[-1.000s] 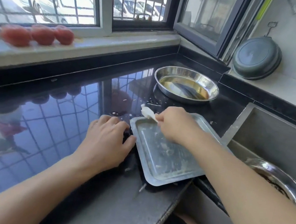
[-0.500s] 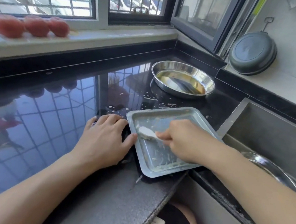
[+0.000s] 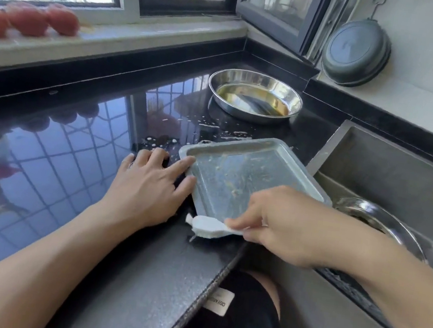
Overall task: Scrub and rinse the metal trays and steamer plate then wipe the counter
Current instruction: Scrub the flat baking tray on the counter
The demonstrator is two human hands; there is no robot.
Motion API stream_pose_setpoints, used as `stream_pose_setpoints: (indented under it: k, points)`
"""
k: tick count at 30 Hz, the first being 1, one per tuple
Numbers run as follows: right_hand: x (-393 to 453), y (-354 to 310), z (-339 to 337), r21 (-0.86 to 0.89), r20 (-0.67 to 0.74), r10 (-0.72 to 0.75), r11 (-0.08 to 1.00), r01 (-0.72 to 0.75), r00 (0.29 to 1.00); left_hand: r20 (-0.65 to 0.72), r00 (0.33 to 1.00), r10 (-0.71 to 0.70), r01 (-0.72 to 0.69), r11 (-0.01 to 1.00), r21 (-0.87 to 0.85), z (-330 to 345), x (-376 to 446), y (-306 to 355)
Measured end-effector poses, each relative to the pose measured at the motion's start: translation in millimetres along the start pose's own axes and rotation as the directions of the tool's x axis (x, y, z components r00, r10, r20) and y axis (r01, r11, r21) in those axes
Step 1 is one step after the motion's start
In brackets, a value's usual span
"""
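A glossy black counter (image 3: 49, 167) fills the left of the frame. At centre the left hand (image 3: 146, 190) lies flat, fingers straight, thumb against the tray (image 3: 247, 174). The right hand (image 3: 281, 227) grips a white brush (image 3: 207, 227) at the tray's near edge. The tray is probably light, stiff and slippery; its raised rim is best to hold. Above sits a round pan (image 3: 255, 96), right a sink (image 3: 392, 184).
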State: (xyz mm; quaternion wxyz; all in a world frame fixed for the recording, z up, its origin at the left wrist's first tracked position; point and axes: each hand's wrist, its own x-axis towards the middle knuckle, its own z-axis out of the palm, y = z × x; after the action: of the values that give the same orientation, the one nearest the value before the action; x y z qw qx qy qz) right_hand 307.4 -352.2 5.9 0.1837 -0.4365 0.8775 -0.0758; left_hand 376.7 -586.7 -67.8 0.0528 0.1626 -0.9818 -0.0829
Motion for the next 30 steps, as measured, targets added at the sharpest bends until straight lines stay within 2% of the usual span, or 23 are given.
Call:
stream_pose_setpoints:
  k: [2,5,8,10,16,19,26,30]
  points:
    - [-18.7,3.6,3.4,-0.052,-0.005,0.02,0.998,-0.02,1.0,0.02,1.0,0.006,-0.006,1.0,-0.026,-0.1,1.2,-3.4]
    - [-30.6,4.2,5.3,-0.203,-0.093,0.012,0.979,-0.031,0.996,0.039,0.999,0.017,-0.014,0.997,-0.075,-0.8,2.8,-4.2]
    - [-13.2,-5.0,15.3,-0.103,-0.188,-0.019,0.995,-0.001,0.982,0.058,0.998,0.04,-0.034,0.994,-0.104,-1.6,4.6,-4.6]
    - [-5.1,-7.4,21.0,-0.101,-0.228,-0.04,0.995,0.017,0.973,0.055,0.997,0.048,-0.041,0.992,-0.121,0.4,6.6,-7.0]
    - [-27.7,-0.3,8.5,-0.103,-0.04,0.052,0.993,-0.056,0.998,-0.036,0.999,0.019,-0.024,0.99,-0.141,9.4,8.2,-12.4]
    - [-5.8,-7.1,8.3,-0.094,-0.093,0.041,0.994,-0.049,0.995,-0.025,1.0,0.003,-0.007,0.987,-0.158,8.2,9.4,-13.1]
    - [77.7,-12.3,-0.3,-0.005,-0.169,0.123,0.992,-0.126,0.978,0.0,1.0,-0.015,0.015,0.97,-0.244,-0.7,9.4,-14.9]
    - [58.6,-0.8,-0.7,0.016,-0.077,0.096,0.995,-0.095,0.992,-0.031,1.0,-0.004,-0.003,0.974,-0.228,2.0,10.6,-15.7]
